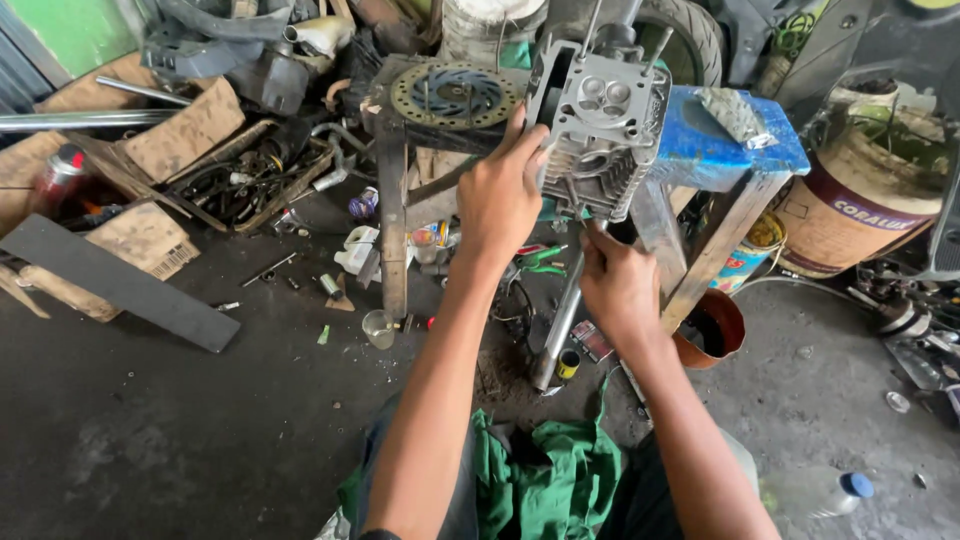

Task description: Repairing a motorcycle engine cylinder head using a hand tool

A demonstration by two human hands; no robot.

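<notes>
Grey cast-metal cylinder head (600, 130) rests on the blue stool (720, 150); left hand (500, 195) clasps its side, steadying it; right hand (618, 285) pinches something beneath, hidden.

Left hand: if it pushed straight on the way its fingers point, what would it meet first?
The left hand points up and right, fingers already against the grey finned engine cylinder head. That block is what it meets at once; the brake disc lies off to its left.
</notes>
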